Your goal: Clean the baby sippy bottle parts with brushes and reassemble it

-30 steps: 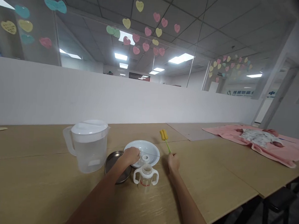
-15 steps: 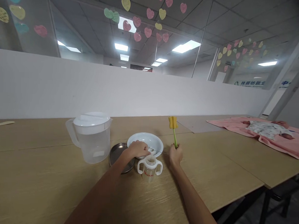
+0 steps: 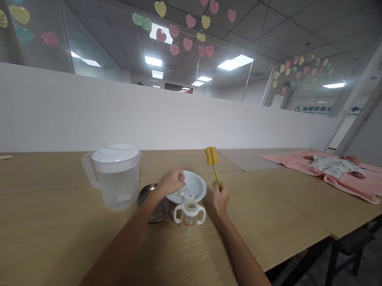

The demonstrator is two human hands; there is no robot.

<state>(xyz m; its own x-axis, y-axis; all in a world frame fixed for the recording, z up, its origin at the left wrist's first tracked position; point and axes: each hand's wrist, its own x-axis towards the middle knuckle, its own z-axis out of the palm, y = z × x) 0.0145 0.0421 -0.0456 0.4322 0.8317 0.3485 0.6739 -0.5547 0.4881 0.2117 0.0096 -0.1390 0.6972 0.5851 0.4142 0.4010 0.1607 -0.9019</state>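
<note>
Yellow sponge brush (image 3: 212,157): our right hand (image 3: 219,200) grips it. Our left hand (image 3: 170,183) pinches a clear piece (image 3: 180,176) over a bowl (image 3: 197,184).

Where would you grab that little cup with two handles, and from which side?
Probably by both white handles, one at its left and one at its right. They curve out and down on either side of the upright cup, offering an easy hold. I'd reach in from the near side, since the white dish sits close behind, and keep it level because its mouth is open.
</note>
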